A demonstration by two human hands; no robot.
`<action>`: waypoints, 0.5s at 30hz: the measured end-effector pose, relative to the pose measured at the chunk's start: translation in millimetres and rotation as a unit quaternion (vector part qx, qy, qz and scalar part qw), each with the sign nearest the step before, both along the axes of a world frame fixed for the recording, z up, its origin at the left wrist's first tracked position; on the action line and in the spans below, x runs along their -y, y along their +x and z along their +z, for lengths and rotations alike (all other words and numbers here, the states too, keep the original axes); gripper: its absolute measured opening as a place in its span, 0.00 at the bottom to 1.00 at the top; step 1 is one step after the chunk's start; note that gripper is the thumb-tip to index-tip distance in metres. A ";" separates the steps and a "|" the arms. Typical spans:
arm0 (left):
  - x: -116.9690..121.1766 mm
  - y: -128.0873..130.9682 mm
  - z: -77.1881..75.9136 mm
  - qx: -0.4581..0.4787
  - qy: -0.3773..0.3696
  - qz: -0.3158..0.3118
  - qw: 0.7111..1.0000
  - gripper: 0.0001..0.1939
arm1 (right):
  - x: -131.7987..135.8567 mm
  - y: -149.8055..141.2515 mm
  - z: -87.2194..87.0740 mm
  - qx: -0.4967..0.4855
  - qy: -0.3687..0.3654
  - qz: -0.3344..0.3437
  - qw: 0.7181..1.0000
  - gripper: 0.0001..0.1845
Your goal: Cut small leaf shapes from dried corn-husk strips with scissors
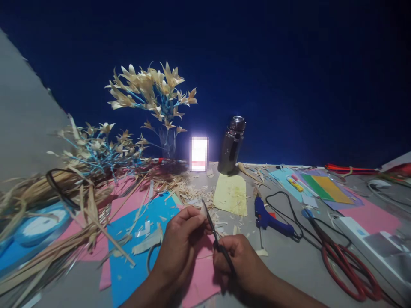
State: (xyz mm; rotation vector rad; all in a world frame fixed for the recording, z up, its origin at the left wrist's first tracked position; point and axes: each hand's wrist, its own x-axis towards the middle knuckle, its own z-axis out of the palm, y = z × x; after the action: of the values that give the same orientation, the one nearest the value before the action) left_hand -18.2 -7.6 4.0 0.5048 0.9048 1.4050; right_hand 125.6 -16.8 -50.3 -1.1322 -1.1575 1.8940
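My right hand (233,256) is closed around the handles of a pair of dark scissors (210,220), whose blades point up and away from me. Just left of the blades, my left hand (183,239) pinches a small pale piece of dried husk (203,210) between thumb and fingers. The blades lie right beside that piece; whether they touch it I cannot tell. Under both hands is a pink sheet (202,273), with a blue sheet (128,273) to the left bearing scraps and a pale strip (146,244).
Dried-husk flowers (154,85) stand at the back left, near a dark flask (231,147) and a glowing blurred object (199,154). A blue glue gun (272,220), red-handled scissors (349,269) and a white power strip (362,235) lie right. Husk strips (91,214) spread left.
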 end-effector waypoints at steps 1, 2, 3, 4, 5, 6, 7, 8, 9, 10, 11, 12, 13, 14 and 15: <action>0.2 -0.1 -0.1 0.002 0.001 0.001 1.000 0.07 | 0.0 0.0 -0.3 -0.001 0.000 0.001 1.000 0.09; 0.5 -0.1 -0.1 0.003 0.001 0.001 1.000 0.07 | 0.0 0.1 -0.8 0.000 -0.002 0.002 1.000 0.09; 0.9 0.0 -0.1 0.003 0.001 0.001 1.000 0.07 | -0.1 0.4 -1.6 0.003 -0.005 0.002 1.000 0.09; 1.3 0.1 0.2 0.003 -0.001 0.001 1.000 0.07 | -0.2 0.6 -2.5 0.006 -0.008 0.003 1.000 0.09; 1.6 0.2 0.5 0.004 -0.003 0.000 1.000 0.07 | -0.3 0.9 -3.7 0.006 -0.011 0.004 1.000 0.09; 1.7 0.4 0.9 0.005 -0.004 0.000 1.000 0.07 | -0.4 1.2 -5.0 0.005 -0.011 0.005 1.000 0.09; 1.8 0.5 1.4 0.006 -0.005 -0.001 1.000 0.07 | -0.5 1.6 -6.4 0.001 -0.009 0.006 1.000 0.10; 1.8 0.6 1.9 0.006 -0.005 -0.001 1.000 0.07 | -0.4 1.9 -7.8 -0.004 -0.005 0.008 1.000 0.11; 1.9 0.7 2.3 0.004 -0.004 -0.002 1.000 0.07 | -0.4 2.3 -9.1 -0.008 -0.002 0.012 1.000 0.11; 2.0 0.7 2.6 0.001 -0.003 -0.003 1.000 0.07 | -0.3 2.7 -10.0 -0.008 0.002 0.018 1.000 0.12; 2.2 0.7 2.9 0.000 -0.002 -0.005 1.000 0.07 | -0.2 3.1 -10.3 -0.004 0.006 0.025 1.000 0.14; 2.6 0.7 3.1 0.000 -0.003 -0.006 1.000 0.07 | -0.1 3.5 -10.0 -0.001 0.010 0.033 0.999 0.15; 3.2 0.7 3.2 -0.004 -0.004 -0.008 1.000 0.07 | -0.1 3.9 -9.0 0.002 0.015 0.042 0.999 0.17; 4.0 0.7 3.2 -0.019 -0.003 -0.006 1.000 0.08 | -0.2 4.2 -7.2 0.001 0.019 0.048 0.999 0.18; 4.8 0.7 3.0 -0.048 0.002 0.000 0.999 0.08 | -0.5 4.4 -4.8 -0.005 0.023 0.046 0.999 0.19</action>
State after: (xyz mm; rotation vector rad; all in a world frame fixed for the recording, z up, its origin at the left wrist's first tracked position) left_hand -17.5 -12.4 7.0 0.5794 0.9796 1.3918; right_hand 130.1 -16.3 -55.1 -1.0612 -1.2597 1.9292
